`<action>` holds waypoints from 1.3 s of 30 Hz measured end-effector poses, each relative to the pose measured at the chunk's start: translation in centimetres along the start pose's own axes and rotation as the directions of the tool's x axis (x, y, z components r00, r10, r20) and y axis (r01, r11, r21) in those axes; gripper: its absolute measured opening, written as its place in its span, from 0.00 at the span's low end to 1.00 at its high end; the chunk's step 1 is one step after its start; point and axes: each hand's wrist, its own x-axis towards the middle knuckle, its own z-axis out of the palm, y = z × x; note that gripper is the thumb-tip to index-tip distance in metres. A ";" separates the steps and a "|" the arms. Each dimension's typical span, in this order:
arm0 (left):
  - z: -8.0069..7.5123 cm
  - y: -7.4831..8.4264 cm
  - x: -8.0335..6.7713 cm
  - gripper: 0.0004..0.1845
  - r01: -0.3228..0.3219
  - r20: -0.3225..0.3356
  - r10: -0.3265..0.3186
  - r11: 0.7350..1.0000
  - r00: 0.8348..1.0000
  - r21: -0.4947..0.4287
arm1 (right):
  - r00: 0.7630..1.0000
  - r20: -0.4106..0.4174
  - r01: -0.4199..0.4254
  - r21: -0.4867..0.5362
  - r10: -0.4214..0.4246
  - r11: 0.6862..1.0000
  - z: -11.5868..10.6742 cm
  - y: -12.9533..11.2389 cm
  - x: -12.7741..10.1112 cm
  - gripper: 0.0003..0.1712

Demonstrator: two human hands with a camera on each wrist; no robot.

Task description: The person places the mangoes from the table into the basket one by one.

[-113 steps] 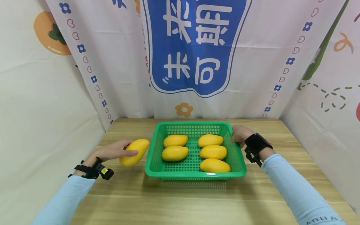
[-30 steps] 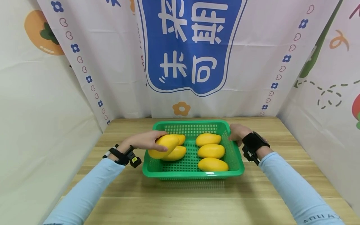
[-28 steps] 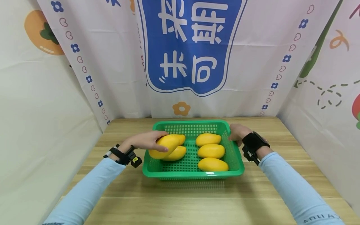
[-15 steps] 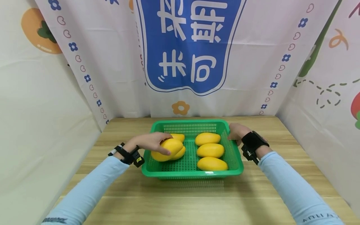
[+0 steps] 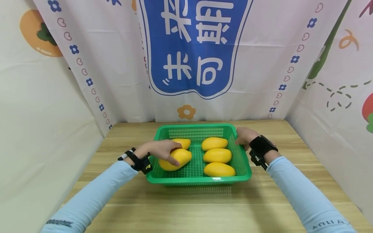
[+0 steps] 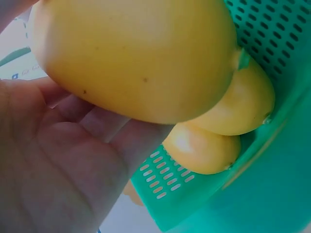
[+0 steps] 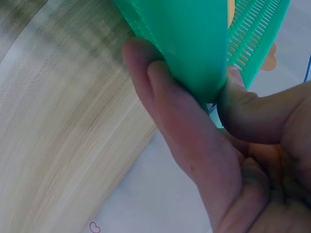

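My left hand (image 5: 164,150) holds a yellow mango (image 5: 181,158) inside the green basket (image 5: 201,180), on its left side. Thumb and fingers lie on either side of the fruit. In the left wrist view the held mango (image 6: 141,58) fills the top, with two more mangoes (image 6: 201,148) beyond it. From the head, one left-side mango (image 5: 184,142) shows behind it; the other is hidden. Three mangoes (image 5: 218,155) lie in a column at the basket's right. My right hand (image 5: 246,136) grips the right rim; the right wrist view shows thumb and fingers pinching the basket wall (image 7: 194,48).
The basket stands on a wood-grain table (image 5: 186,210) near its back edge. White printed cloth hangs behind (image 5: 256,81) and at both sides. A slatted basket floor (image 5: 196,161) lies between the two groups of mangoes.
My left hand has carried the mango from left of the basket over its left rim, then lower and further right inside. The right hand keeps its grip on the rim.
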 end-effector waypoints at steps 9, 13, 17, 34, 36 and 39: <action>0.6 0.0 0.0 0.36 0.022 0.052 -0.024 0.999 0.998 0.050 | 1.000 -0.001 -0.005 0.006 0.005 1.000 -0.2 -0.3 -0.2 0.06; 0.8 -0.2 0.0 0.33 0.023 0.054 -0.026 0.999 0.998 0.046 | 1.000 -0.005 -0.002 0.004 0.002 1.000 -0.2 -0.1 -0.3 0.06; 0.9 -0.2 0.2 0.29 0.023 0.063 -0.027 0.998 0.998 0.058 | 1.000 -0.008 -0.001 0.009 0.001 1.000 -0.2 0.0 -0.3 0.06; 1.2 1.2 1.5 0.26 0.092 0.131 -0.124 0.970 0.984 0.227 | 1.000 -0.005 -0.001 0.007 0.001 1.000 -0.1 -0.1 -0.3 0.06; 1.3 1.4 1.6 0.27 0.107 0.131 -0.140 0.967 0.981 0.233 | 1.000 -0.003 -0.003 0.014 0.003 1.000 0.0 -0.2 -0.3 0.05; 1.7 1.6 1.8 0.26 0.116 0.123 -0.149 0.963 0.981 0.245 | 1.000 0.001 -0.006 0.021 0.006 1.000 -0.1 -0.3 -0.4 0.05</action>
